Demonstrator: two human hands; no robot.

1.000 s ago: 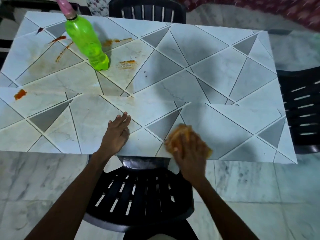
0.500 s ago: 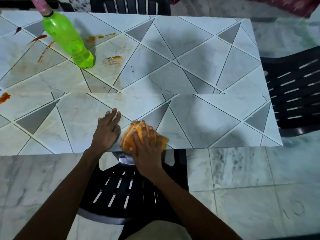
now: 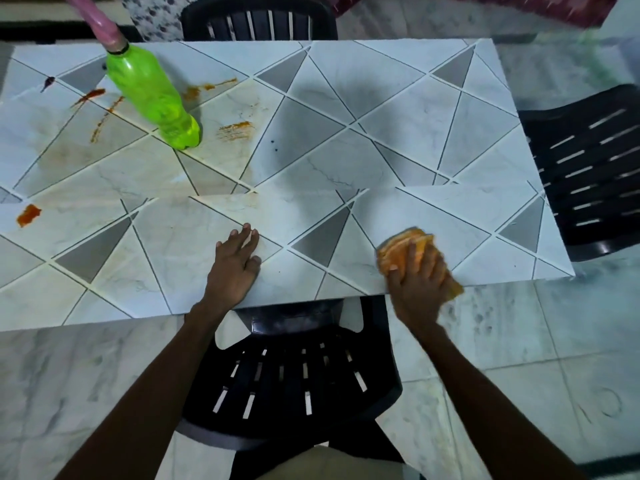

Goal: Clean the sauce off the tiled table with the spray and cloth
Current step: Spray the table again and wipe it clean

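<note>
My right hand presses an orange cloth flat on the tiled table at its near edge, right of centre. My left hand rests flat on the tiles near the front edge, fingers spread, holding nothing. A green spray bottle with a pink nozzle stands at the far left. Orange-red sauce streaks lie around the bottle, and a sauce blob sits at the left edge.
A black plastic chair is tucked under the near edge between my arms. Another black chair stands at the table's right side, and a third at the far side. Marble floor surrounds the table.
My right hand swept the cloth left until it was beside my left hand, then back right along the near edge. My left hand stayed planted.
</note>
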